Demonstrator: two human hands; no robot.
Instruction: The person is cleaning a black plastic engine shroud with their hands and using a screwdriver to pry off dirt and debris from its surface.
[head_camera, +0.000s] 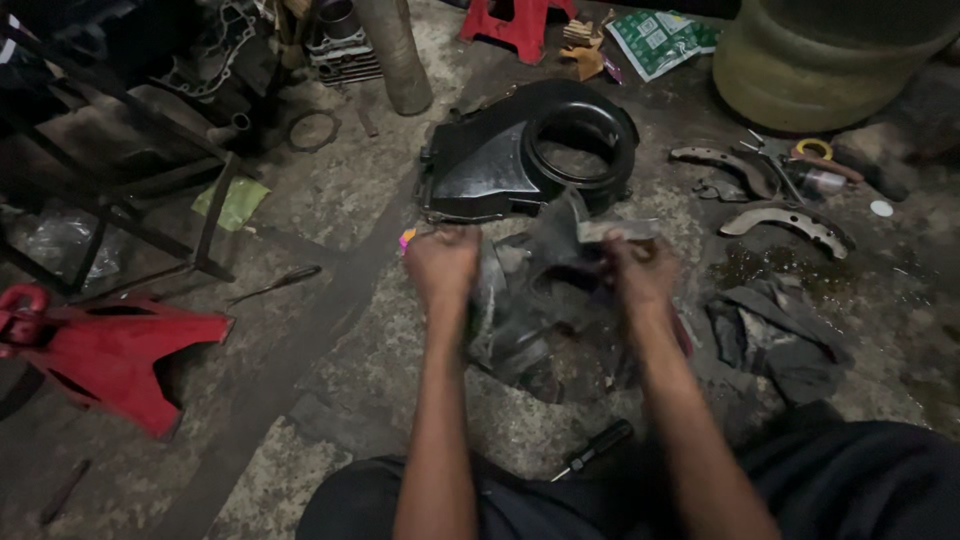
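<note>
Left hand (441, 262) and right hand (640, 268) both clenched on grimy grey engine cover (540, 290), frame centre; long axis roughly left-right, dull irregular casting. Black plastic shroud (480, 160) just above, round opening.

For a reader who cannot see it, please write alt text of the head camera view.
Seen from above, a person's left hand and right hand grip a grey, dirty engine cover over a grimy concrete floor. A black plastic shroud lies beyond it, two brake shoes to the right, a red body panel to the left.
</note>
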